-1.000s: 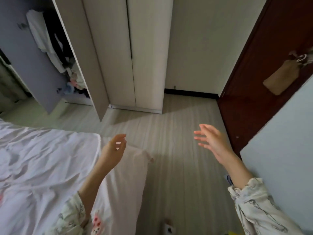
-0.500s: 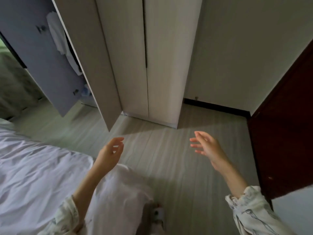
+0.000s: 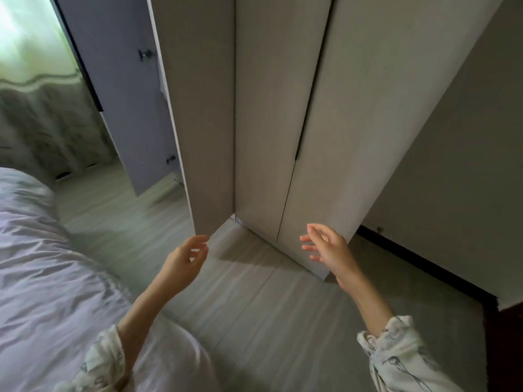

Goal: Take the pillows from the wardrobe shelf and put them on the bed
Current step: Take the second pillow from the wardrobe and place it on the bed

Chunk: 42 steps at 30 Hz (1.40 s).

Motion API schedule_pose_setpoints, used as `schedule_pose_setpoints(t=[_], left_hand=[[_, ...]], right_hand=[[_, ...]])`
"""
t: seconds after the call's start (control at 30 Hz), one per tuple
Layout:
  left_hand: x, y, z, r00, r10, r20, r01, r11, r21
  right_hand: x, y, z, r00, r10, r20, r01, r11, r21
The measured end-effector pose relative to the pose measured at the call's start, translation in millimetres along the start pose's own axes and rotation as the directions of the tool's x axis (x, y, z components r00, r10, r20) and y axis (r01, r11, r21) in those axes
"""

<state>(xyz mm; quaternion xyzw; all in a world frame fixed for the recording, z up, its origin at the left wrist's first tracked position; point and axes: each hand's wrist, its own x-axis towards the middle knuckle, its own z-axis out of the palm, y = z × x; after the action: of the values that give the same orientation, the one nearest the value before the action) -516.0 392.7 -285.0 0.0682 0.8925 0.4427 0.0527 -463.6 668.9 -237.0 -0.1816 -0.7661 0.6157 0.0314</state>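
The tall beige wardrobe [image 3: 283, 108] fills the upper middle, its two right doors closed. One beige door [image 3: 198, 123] stands swung open toward me, and its bottom corner is just above my left hand [image 3: 184, 261]. That hand is empty with loosely curled fingers. My right hand [image 3: 325, 247] is raised in front of the closed doors, fingers spread, holding nothing. The bed [image 3: 42, 278] with a crumpled white sheet lies at the lower left. No pillow or shelf is visible.
A second open door [image 3: 127, 94], grey-lilac inside, stands further left. A curtain [image 3: 36, 108] with daylight hangs at the far left. Pale striped floor [image 3: 268, 306] runs between bed and wardrobe. A dark skirting board [image 3: 424, 264] and a dark red door [image 3: 509, 335] are at the right.
The view has swung left and closer to the wardrobe, so the dark red door has nearly left the frame and the clothes inside are out of sight. Both hands stay raised and empty.
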Motion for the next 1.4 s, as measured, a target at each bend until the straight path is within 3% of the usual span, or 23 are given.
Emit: schedule_pose_setpoints(t=[0.37,0.57,0.73,0.97,1.13,1.4], left_hand=[[125.4,-10.4,-47.8,0.955,-0.151,-0.255,0.163,0.986,0.025],[181.7,-21.1,-84.2,0.867,-0.283,-0.41,0.279,0.958,-0.071],[207.7,-36.6,-129.7,0.753,-0.382,-0.536,0.362,0.921,-0.148],[249.2,-78.0,-184.8,0.66,-0.456,-0.598,0.405,0.885,-0.229],[308.1,-131.5,-234.3,0.667,-0.501,-0.552,0.422,0.864,-0.275],[417.8,-215.6,-370.3,0.746,-0.423,-0.514,0.361,0.906,-0.221]], right_hand=[[192.0,-49.8,124.7,0.922,-0.065,0.382,0.072,0.997,-0.006],[285.2,-98.6,187.7,0.824,-0.072,0.562,0.147,0.985,-0.089],[337.7,-141.0,265.0,0.708,-0.114,0.697,0.233,0.969,-0.078],[377.6,-160.9,380.1,0.57,-0.083,0.818,0.266,0.96,-0.088],[421.3,-177.6,462.6,0.571,-0.076,0.817,0.272,0.957,-0.101],[488.1,-233.4,586.7,0.693,-0.083,0.716,0.243,0.962,-0.123]])
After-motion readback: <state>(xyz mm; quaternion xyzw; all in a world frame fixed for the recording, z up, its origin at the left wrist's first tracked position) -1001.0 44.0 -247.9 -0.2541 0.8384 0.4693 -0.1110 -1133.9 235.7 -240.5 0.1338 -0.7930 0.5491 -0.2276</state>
